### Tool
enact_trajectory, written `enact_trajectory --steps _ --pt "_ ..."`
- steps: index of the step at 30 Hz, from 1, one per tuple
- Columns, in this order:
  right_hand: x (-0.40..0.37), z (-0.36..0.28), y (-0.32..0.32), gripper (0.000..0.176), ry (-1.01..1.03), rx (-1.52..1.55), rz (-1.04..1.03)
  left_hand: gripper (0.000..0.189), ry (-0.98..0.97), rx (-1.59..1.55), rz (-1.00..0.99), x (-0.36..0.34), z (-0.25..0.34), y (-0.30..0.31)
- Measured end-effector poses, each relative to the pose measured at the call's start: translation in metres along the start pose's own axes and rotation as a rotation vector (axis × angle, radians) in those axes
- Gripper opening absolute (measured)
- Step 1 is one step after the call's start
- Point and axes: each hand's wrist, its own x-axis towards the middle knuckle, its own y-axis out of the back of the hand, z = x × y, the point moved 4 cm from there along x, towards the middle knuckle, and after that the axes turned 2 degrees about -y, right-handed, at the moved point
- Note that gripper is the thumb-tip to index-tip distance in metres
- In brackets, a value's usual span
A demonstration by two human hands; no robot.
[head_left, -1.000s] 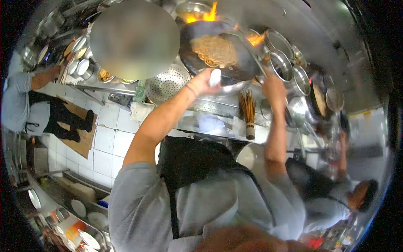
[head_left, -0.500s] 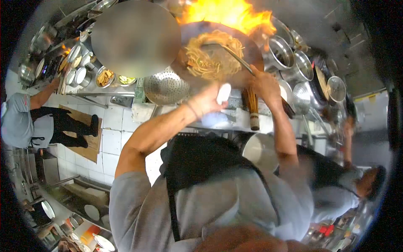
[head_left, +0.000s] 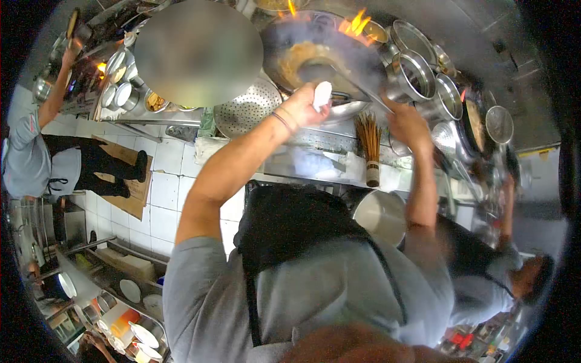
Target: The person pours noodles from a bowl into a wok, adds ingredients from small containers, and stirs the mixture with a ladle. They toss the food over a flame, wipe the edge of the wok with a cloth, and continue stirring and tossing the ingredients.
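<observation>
Gripping a white cloth [head_left: 322,95] at the near rim of a wok [head_left: 345,51], the cook's left hand [head_left: 302,109] has its fingers curled tight around the pad. The wok sits just beyond them, with flames [head_left: 357,24] licking its far edge. The right hand [head_left: 408,124] closes its fingers round the long handle of a ladle [head_left: 363,89], which slants up and away from them into the wok, where noodles [head_left: 296,55] show through the smoke. A perforated strainer [head_left: 248,109] lies just left of the left fingers. A bamboo brush [head_left: 369,148] stands upright on the steel bench [head_left: 284,163], between the two hands and nearer the cook than either. Steel pots [head_left: 414,75] cluster beyond and to the right of the right fingers. Far to the left of the left fingers, another person in a grey shirt [head_left: 27,157] reaches an arm up to a crowded station. A third worker [head_left: 502,284] stands below the right fingers.
</observation>
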Motion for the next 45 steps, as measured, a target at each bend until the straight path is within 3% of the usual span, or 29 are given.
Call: enact_trajectory --steps 3,6,7,9,12,13,19,23,26,27,28,31,32,34,35,38,39,42,43,45 --pt "0.023 -0.024 -0.015 0.047 -0.144 -0.019 0.002 0.016 -0.197 0.099 0.015 0.013 -0.017 0.047" --pt "0.007 -0.012 -0.011 0.049 -0.182 0.195 0.081 0.013 -0.545 0.67 -0.156 0.015 -0.048 0.105" --pt "-0.003 -0.01 -0.005 0.049 -0.163 0.223 0.115 0.014 -0.095 0.199 0.008 -0.018 -0.064 0.09" --pt "-0.037 0.001 0.016 0.05 -0.105 0.27 0.144 0.016 -0.208 0.219 0.029 -0.033 -0.049 0.059" --pt "-0.072 0.025 0.028 0.049 -0.128 0.185 -0.026 0.016 -0.413 0.393 -0.092 0.028 0.002 0.047" --pt "-0.084 0.033 0.03 0.049 -0.121 0.17 -0.054 0.017 -0.168 0.129 -0.033 -0.005 0.003 0.011" --pt "-0.065 0.003 0.049 0.047 -0.136 0.035 -0.177 0.019 0.069 0.105 0.03 -0.04 0.001 -0.034" --pt "0.0 -0.013 0.006 0.044 -0.163 0.076 -0.031 0.016 -0.016 0.11 -0.005 -0.005 0.001 0.001" --pt "0.022 -0.016 -0.006 0.043 -0.221 0.131 0.034 0.009 -0.164 0.152 -0.066 0.021 -0.026 0.063" --pt "0.022 -0.014 -0.005 0.043 -0.247 0.15 0.053 0.008 -0.168 0.295 -0.085 0.026 -0.037 0.092" --pt "0.018 -0.012 0.004 0.045 -0.324 0.218 -0.04 0.01 -0.127 0.307 -0.12 0.021 -0.046 0.105" --pt "-0.008 0.028 -0.024 0.045 -0.213 0.375 0.157 0.019 -0.156 0.251 -0.127 0.008 -0.037 0.09" --pt "-0.019 0.029 -0.026 0.049 -0.11 0.483 0.228 0.014 -0.186 0.255 -0.13 0.026 -0.021 0.083" --pt "-0.04 0.025 -0.055 0.051 -0.175 0.621 0.205 0.018 -0.247 0.261 -0.135 0.064 0.009 0.07" --pt "-0.048 0.024 -0.073 0.052 -0.205 0.69 0.199 0.021 -0.069 0.088 -0.085 0.039 0.013 0.035" --pt "-0.057 -0.017 -0.131 0.056 -0.113 0.509 0.257 0.028 -0.217 0.102 -0.045 0.034 0.019 0.027" --pt "-0.054 -0.029 -0.137 0.057 -0.072 0.539 0.325 0.029 -0.188 0.066 -0.085 0.023 0.016 0.032" --pt "-0.016 -0.03 -0.121 0.056 -0.181 0.675 0.245 0.031 -0.133 0.041 -0.137 -0.037 0.007 0.07" --pt "-0.001 -0.04 -0.105 0.053 -0.447 0.68 0.027 0.03 -0.133 0.052 -0.12 -0.05 0.001 0.081" --pt "0.035 -0.038 -0.125 0.045 -0.429 0.582 0.234 0.029 -0.119 0.054 -0.103 -0.07 -0.009 0.105"
